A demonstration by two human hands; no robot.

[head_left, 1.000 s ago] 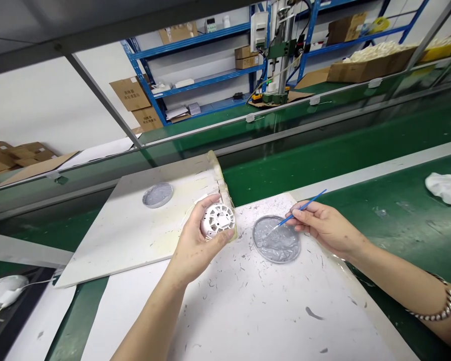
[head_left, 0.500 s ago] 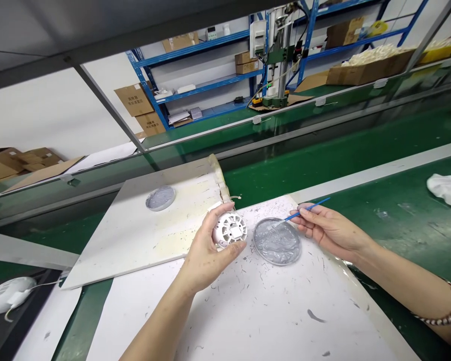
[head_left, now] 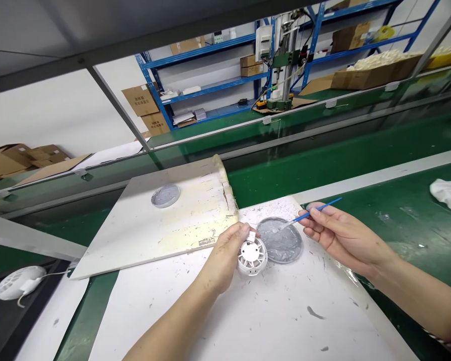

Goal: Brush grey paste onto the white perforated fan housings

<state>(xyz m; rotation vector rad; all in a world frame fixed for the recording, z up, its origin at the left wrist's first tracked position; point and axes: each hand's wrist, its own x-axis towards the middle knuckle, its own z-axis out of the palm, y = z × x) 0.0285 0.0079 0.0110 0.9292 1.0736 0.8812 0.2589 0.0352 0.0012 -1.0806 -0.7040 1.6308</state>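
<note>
My left hand grips a small round white plastic housing with spoke-like slots, held by its upper left edge, above the white sheet. A small white tab shows at its top. In my right hand is a thin blue brush, pinched between thumb and fingers. Its pale tip reaches over a shallow round dish of grey paste, just right of the housing; whether the tip touches the paste I cannot tell.
A second grey-paste dish stands on a pale board at left. White sheet with grey smears lies beneath my hands. A white slotted device sits far left, a white cloth far right. Behind are blue shelves and a machine column.
My left hand has moved right and down, turning the housing so its slotted face now points another way, with fingers at its top. My right hand keeps the brush over the dish.
</note>
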